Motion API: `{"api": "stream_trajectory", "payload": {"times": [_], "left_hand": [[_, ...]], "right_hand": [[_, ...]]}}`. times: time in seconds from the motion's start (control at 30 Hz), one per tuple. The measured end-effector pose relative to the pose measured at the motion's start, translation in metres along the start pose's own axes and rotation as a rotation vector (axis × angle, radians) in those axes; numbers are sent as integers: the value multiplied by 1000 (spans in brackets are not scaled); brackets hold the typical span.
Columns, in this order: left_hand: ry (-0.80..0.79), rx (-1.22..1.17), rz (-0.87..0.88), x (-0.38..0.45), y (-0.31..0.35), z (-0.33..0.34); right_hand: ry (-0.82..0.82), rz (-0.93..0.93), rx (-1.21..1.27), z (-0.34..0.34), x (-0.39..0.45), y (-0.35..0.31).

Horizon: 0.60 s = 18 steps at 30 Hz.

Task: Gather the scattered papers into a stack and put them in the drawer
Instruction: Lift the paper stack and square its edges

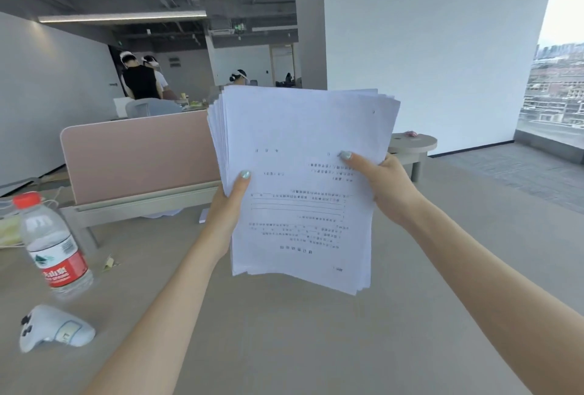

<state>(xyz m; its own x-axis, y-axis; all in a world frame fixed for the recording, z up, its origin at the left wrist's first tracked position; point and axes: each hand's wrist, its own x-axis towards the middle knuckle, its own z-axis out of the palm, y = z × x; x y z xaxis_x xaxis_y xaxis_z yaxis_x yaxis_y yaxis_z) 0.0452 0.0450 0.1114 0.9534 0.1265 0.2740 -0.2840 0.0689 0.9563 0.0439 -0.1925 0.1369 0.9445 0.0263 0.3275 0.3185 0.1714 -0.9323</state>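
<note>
A thick stack of white printed papers (300, 179) is held upright in the air above the beige desk (284, 331), its sheets slightly fanned at the top and left edges. My left hand (229, 205) grips the stack's left edge, thumb on the front sheet. My right hand (384, 186) grips the right edge, thumb pressed on the front. The printed text faces me upside down. No drawer is in view.
A water bottle with a red cap (52, 244) stands at the desk's left, a white controller (52, 328) lies in front of it. A pink divider panel (139, 154) lines the desk's far edge. A small round table (412, 143) stands at the right. People stand far behind.
</note>
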Motion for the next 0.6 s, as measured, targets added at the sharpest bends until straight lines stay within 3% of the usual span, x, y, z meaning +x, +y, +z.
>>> {"api": "stream_trajectory", "payload": {"times": [0.2,0.43,0.6], "left_hand": [[-133,124,-112,-18,-28,-6],[126,105,91,-20,-5,15],[132,-69,120,-16,9,20]], "right_hand": [[-90,161,-180,-19,-24,46],[45,56,-130,4,-11,9],[-12,-16,-82,-1,-8,-15]]}}
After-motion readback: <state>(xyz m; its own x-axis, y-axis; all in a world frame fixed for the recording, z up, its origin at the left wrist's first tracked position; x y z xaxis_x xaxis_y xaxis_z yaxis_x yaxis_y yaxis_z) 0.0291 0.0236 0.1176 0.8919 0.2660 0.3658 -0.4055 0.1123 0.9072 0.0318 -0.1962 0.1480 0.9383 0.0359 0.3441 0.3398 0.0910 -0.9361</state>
